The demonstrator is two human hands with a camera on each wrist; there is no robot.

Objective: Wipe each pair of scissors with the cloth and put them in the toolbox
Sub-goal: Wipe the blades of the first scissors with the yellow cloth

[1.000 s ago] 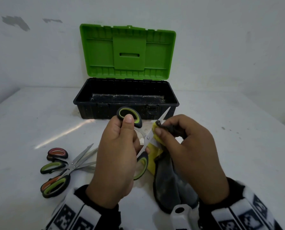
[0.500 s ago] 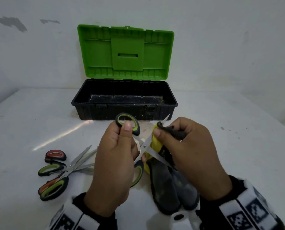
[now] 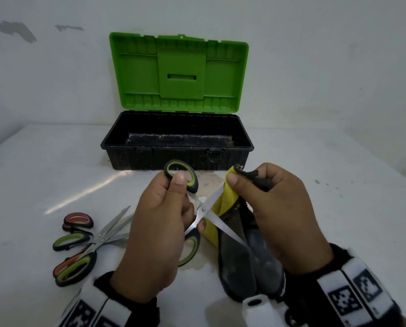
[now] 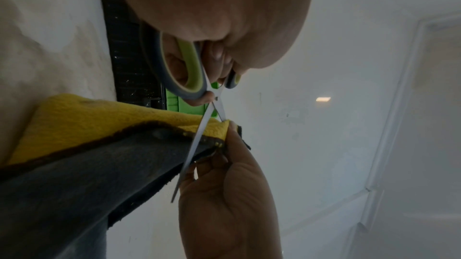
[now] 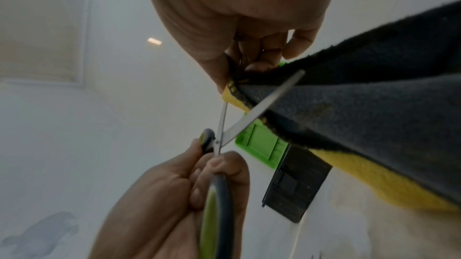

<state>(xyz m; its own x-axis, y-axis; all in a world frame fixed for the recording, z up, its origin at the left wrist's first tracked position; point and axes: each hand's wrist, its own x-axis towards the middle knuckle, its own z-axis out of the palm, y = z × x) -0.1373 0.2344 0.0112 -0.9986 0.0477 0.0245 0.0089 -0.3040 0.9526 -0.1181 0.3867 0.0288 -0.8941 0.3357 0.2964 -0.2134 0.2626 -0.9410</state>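
Left hand (image 3: 157, 234) grips the green-handled scissors (image 3: 203, 210) mid-frame, blades spread in an X. Right hand (image 3: 284, 215) pinches the yellow-grey cloth (image 3: 230, 197) folded over the upper blade near its tip. Best move, I'd judge: keep the pinch on the flats, draw outward off the tip, thumb clear of the edge, then do the lower blade. Toolbox (image 3: 247, 147) stands open upper centre, nothing visible inside. Three more scissors (image 3: 95, 239) lie lower left. White table (image 3: 339, 208), stained under the hands; white wall (image 3: 327, 67) with grey scuffs upper left.
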